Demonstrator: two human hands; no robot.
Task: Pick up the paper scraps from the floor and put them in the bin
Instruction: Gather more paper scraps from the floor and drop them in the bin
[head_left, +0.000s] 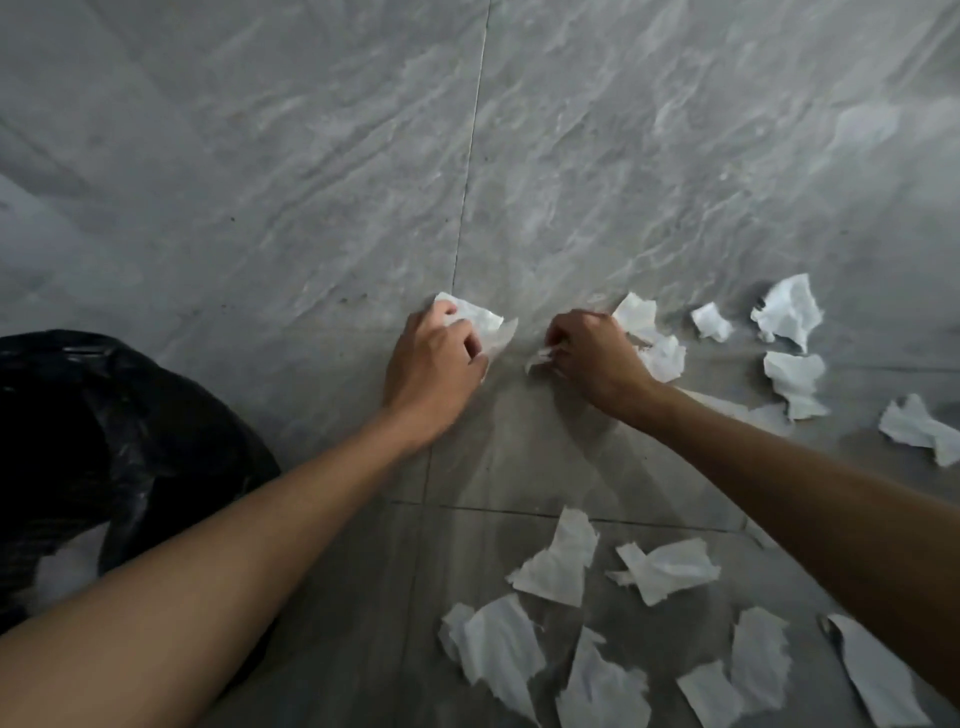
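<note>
Gathering at arm's reach: left hand (434, 358) has fingers curled over a crumpled scrap (483, 325) on the floor (311, 182), closed on it. Right hand (592, 356) pinches a small torn bit (537, 357) between fingertips, with 1 larger piece (657, 343) just beyond its knuckles.

Bin (104, 426), black-lined, sits at the left, near the left forearm; something white shows inside.

Many scraps remain: a loose row to the right (789, 312) and a cluster near the body (558, 566). Task looks early to midway.

Judgement: bunch each grab into the palm before lifting, so thin paper doesn't slip or tear. Right hand could sweep the neighbouring piece in with the same pinch. Left hand has the short path to the bin; passing the right hand's load over may save reaches. Flat pieces need a fingernail under an edge.
</note>
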